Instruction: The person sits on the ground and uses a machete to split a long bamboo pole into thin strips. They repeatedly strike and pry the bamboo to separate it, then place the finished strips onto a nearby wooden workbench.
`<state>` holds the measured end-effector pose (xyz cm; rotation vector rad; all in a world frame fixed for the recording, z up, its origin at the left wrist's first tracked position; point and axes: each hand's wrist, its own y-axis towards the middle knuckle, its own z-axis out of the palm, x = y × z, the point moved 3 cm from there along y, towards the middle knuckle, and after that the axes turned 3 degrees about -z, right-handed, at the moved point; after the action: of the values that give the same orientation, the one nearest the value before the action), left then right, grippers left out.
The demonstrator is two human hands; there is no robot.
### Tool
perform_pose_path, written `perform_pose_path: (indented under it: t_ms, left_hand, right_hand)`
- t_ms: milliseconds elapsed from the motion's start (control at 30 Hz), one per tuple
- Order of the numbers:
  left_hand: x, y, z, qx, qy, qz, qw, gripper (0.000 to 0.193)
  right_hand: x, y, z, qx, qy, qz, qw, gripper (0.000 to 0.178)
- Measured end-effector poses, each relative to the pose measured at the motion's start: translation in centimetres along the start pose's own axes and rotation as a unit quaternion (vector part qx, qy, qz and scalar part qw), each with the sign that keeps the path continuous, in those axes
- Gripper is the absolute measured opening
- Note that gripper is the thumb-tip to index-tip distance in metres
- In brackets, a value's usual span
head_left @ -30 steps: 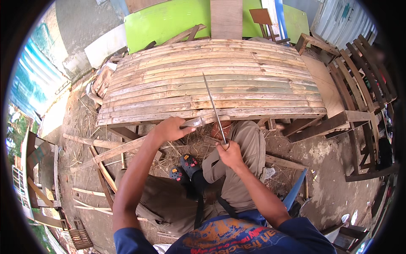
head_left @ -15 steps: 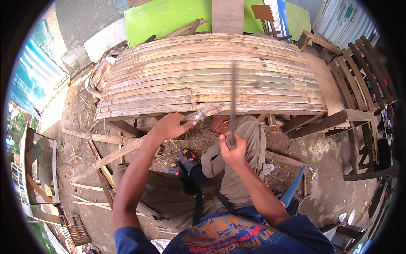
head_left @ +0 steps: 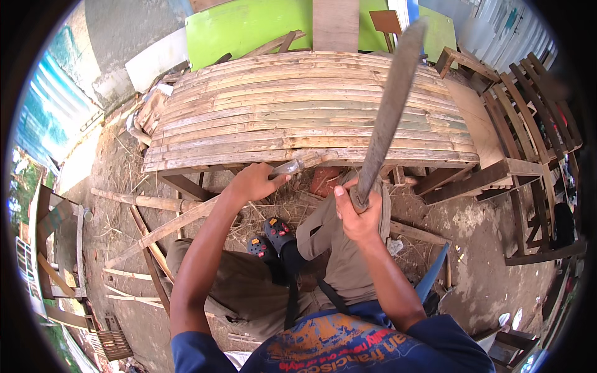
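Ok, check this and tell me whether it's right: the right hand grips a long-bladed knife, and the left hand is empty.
Not quite: the left hand is not empty. The head view shows it holding a light piece of wood or bamboo, one end jutting from the grip. The rest stands: the right hand grips the long-bladed knife.

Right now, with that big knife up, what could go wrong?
The big knife could come down on the left hand, because its fingers are near the end of the wooden strip. A missed swing might hit the right leg, which is just below the right hand holding the knife.
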<state>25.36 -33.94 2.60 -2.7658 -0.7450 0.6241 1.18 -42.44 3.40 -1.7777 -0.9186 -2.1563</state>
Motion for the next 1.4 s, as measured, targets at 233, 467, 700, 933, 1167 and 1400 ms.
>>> perform_pose_path:
  t_ms: [233,467,700,933,1167,1400]
  left_hand:
    - [-0.2,0.1,-0.1,0.015,-0.018,0.004,1.0,0.076]
    - [0.1,-0.2,0.5,0.007,-0.021,0.002,1.0,0.075]
    - [-0.9,-1.1,0.9,-0.052,-0.004,0.018,0.999,0.069]
    - [-3.0,-4.2,2.1,-0.083,0.028,0.065,0.994,0.059]
    - [-7.4,-5.3,2.3,-0.074,0.008,0.183,0.98,0.058]
    - [-9.9,-6.0,-0.2,-0.062,-0.084,0.219,0.97,0.054]
  right_hand:
    - [-10.4,-1.0,-0.3,0.068,-0.261,0.158,0.95,0.036]
    - [-12.3,-2.3,-1.3,0.04,-0.089,0.169,0.981,0.037]
    - [-8.8,-2.9,-1.5,-0.045,0.002,0.194,0.98,0.036]
    - [-5.5,-2.3,-1.7,-0.07,-0.002,0.175,0.982,0.04]
    - [-2.3,-3.0,-2.5,-0.115,0.083,0.141,0.98,0.032]
    - [2.3,-0.5,-4.1,-0.145,0.096,0.077,0.982,0.024]
